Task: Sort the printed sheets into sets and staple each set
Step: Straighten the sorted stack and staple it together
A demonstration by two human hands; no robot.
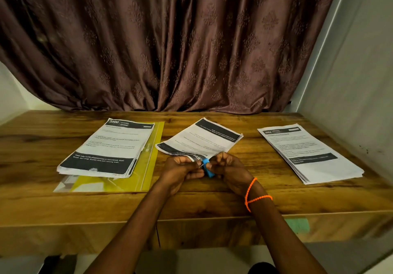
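A small blue stapler (207, 168) is gripped between the curled fingers of the left hand (179, 168) and right hand (228, 167) at the near corner of one loose set of sheets (204, 138). Two flat paper stacks are seen on the grained wooden table (191, 201): the left stack (106, 148) on a glossy yellow folder (151, 161), the right stack (308, 152) well apart. A pleated curtain (170, 39) hangs behind.
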